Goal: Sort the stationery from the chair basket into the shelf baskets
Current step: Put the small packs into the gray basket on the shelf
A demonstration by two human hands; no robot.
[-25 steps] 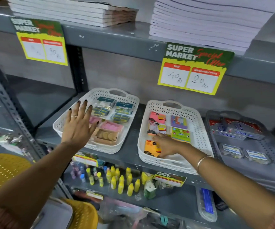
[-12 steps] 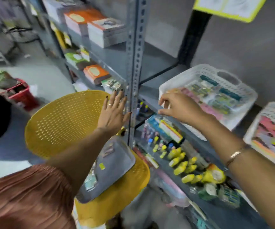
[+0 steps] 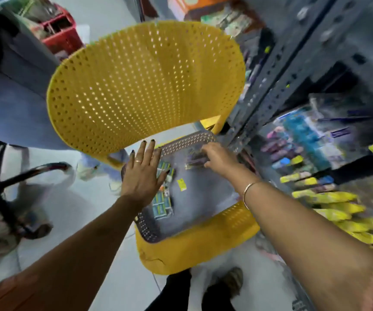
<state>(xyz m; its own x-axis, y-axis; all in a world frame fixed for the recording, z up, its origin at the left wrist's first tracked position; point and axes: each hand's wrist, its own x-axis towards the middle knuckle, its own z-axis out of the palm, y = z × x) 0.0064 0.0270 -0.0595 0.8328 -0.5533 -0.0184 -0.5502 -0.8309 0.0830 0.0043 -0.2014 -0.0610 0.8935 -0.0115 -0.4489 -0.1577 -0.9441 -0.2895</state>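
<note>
A grey perforated basket (image 3: 194,207) rests on the seat of a yellow plastic chair (image 3: 145,86). Inside lie blue-green packets (image 3: 161,204) near its left side, a small yellow tag (image 3: 181,184) in the middle, and a dark blurred packet (image 3: 195,158) at the far end. My left hand (image 3: 141,175) hovers flat with fingers spread over the basket's left edge, holding nothing. My right hand (image 3: 217,157) reaches in from the right, fingers curled at the dark packet; whether they grip it is too blurred to tell.
A grey metal shelf upright (image 3: 270,81) stands right beside the chair. Lower shelves at right hold yellow highlighters (image 3: 338,205) and blue packs (image 3: 302,133). A red crate (image 3: 60,32) sits on the floor behind the chair, an office chair base (image 3: 8,187) at left.
My view swung from the shelf baskets down to the chair. Both hands left the white shelf baskets and came down over the grey basket; the right hand now reaches a packet inside it.
</note>
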